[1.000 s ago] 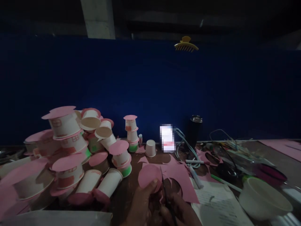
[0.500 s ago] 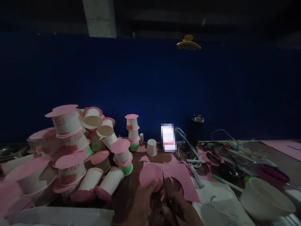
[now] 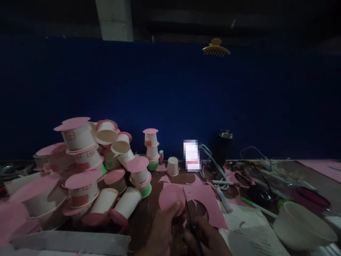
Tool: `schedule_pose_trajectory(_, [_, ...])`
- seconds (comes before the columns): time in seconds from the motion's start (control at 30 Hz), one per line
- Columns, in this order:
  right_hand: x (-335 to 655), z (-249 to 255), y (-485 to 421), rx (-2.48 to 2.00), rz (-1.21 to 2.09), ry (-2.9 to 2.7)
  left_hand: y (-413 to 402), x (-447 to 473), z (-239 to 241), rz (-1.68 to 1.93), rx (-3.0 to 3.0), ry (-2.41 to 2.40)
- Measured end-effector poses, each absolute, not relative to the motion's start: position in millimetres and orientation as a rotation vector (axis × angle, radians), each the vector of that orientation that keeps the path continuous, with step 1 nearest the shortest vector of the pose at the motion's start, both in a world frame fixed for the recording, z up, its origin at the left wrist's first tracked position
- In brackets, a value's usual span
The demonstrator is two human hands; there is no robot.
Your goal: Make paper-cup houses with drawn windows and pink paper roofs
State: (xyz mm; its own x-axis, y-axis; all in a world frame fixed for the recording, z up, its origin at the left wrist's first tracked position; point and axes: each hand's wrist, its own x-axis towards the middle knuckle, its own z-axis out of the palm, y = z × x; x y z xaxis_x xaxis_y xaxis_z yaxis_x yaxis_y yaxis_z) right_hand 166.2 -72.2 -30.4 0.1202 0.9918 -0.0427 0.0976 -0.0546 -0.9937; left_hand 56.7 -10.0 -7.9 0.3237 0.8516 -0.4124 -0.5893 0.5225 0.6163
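At the bottom centre, my left hand (image 3: 163, 231) pinches a pink paper circle (image 3: 170, 197) with the thumb on its lower edge. My right hand (image 3: 210, 239) is closed on a pair of scissors (image 3: 189, 217) whose blades point up along the right edge of the circle. A larger sheet of pink paper (image 3: 205, 199) with round cut-outs lies just behind them on the brown table.
A pile of paper cups with pink lids (image 3: 85, 170) fills the left. A single upturned cup (image 3: 172, 166), a dark flask (image 3: 223, 147), cables, pens, a printed sheet (image 3: 247, 231) and a white bowl (image 3: 303, 224) lie to the right. A blue wall with a yellow hair clip (image 3: 216, 49) stands behind.
The view has drifted slightly, so everything sits a little further right and up. Both hands keep the same hold on the circle and scissors.
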Motion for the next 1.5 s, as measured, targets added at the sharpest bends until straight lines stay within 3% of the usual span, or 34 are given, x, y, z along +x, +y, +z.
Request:
schedule_pose_trajectory(0.57, [171.5,-19.9,-76.1,-1.486,1.103,-1.183,-10.0,55.4,-9.4,0.922,0.394,0.769])
schedule_pose_trajectory(1.07, [164.0,-17.5,-74.8,-1.116,1.288,-0.936,-9.9,54.3,-11.6,0.951,0.629,0.699])
schedule_pose_trajectory(1.5, [165.5,-12.9,-75.2,-1.101,1.282,-0.955,-13.2,51.5,-0.5,0.846,0.641,0.693])
